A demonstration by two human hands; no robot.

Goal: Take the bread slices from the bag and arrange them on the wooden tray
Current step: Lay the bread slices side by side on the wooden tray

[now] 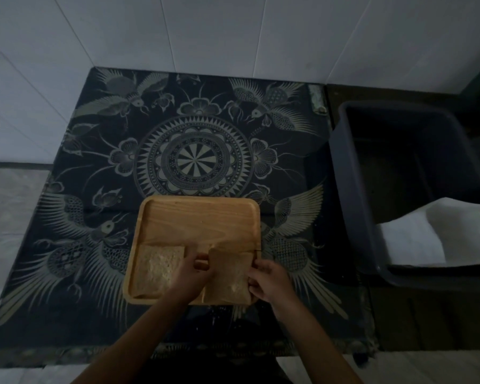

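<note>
A square wooden tray (200, 217) lies on the patterned cloth, close to me. One bread slice (157, 268) lies flat in the tray's near left corner. A second bread slice (229, 275) is over the near right corner, held at its edges by both hands. My left hand (190, 275) pinches its left edge and partly covers the first slice. My right hand (269, 281) grips its right edge. I cannot tell whether this slice rests on the tray or hangs just above it. No bread bag is clearly visible on the table.
A dark batik cloth (194, 159) with bird and mandala patterns covers the low table. A dark plastic bin (352, 173) stands to the right, with something white (416, 236) inside. White wall tiles rise behind the table.
</note>
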